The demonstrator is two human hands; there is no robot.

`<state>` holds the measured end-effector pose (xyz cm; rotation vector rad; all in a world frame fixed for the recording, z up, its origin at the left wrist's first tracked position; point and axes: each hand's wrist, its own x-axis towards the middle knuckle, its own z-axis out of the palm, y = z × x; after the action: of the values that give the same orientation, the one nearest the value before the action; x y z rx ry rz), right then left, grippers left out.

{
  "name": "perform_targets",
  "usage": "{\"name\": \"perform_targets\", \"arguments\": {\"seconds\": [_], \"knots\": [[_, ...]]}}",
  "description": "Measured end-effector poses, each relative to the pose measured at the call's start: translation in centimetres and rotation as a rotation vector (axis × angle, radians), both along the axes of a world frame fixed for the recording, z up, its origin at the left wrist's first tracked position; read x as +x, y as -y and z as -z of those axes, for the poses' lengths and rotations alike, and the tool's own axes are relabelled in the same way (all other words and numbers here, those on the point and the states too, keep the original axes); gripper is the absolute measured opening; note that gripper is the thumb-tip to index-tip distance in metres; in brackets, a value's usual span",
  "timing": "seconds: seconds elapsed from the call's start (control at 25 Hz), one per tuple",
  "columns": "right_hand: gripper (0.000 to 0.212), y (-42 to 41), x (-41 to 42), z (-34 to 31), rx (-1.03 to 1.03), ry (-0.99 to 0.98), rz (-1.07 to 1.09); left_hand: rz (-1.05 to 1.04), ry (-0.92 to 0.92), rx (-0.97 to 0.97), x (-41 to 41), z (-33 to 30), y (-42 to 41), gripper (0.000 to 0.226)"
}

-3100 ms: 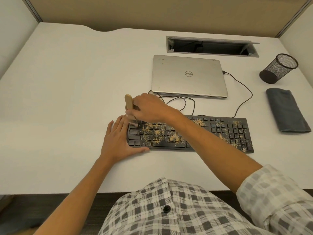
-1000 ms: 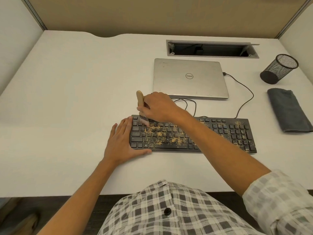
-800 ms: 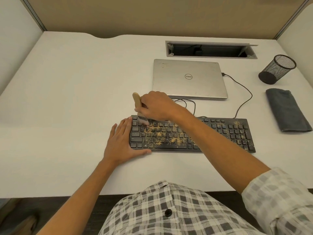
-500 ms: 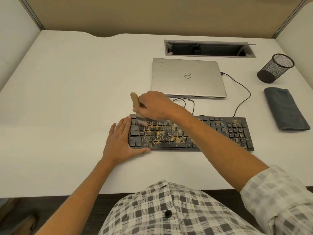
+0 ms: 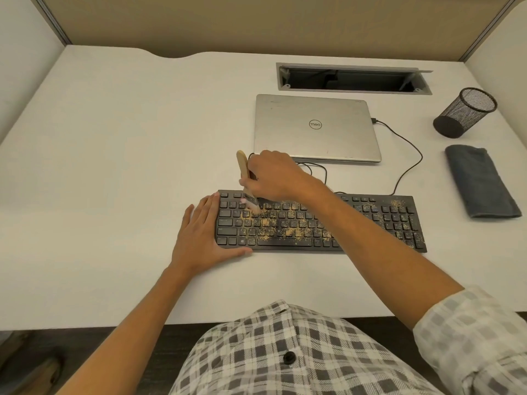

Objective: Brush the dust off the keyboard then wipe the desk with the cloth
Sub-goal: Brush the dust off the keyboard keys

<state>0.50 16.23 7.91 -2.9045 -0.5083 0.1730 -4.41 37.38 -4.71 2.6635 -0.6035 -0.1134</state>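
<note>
Two stages are making up this job, and the person is working in the first, with the second not yet begun. The right hand (image 5: 273, 175) is gripping the wooden-handled brush (image 5: 243, 166), fingers curled round the handle, and is holding its bristle end down on the upper left key rows of the keyboard (image 5: 399, 223). The left hand (image 5: 202, 238) is lying flat with fingers straight, grasping nothing; it is resting on the desk (image 5: 114, 166) against the keyboard's left end, the thumb lying along the front edge, apparently steadying it.

Tan dust (image 5: 288, 232) is lying thickly across the middle of the main key block, and further specks are showing on the number pad at the right end (image 5: 396, 203). The leftmost columns are looking largely clean. By this inspector's judgement, brushing is at an early point: most of the debris is remaining on the keys.

The grey cloth (image 5: 479, 181) is lying folded at the right side of the desk, well apart from both hands and just in front of the mesh pen cup (image 5: 464, 111). It is appearing untouched, so wiping is wholly outstanding. The closed laptop (image 5: 316, 128) and its cables are sitting behind the keyboard and are likely needing care during the wipe
</note>
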Motion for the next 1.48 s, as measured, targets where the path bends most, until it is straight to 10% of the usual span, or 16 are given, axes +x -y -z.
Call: {"name": "perform_targets", "arguments": {"seconds": [1.48], "knots": [[0.033,0.93,0.12,-0.78,-0.065,0.013,0.002,0.005,-0.014,-0.017,0.19,-0.06,-0.11,0.139]]}}
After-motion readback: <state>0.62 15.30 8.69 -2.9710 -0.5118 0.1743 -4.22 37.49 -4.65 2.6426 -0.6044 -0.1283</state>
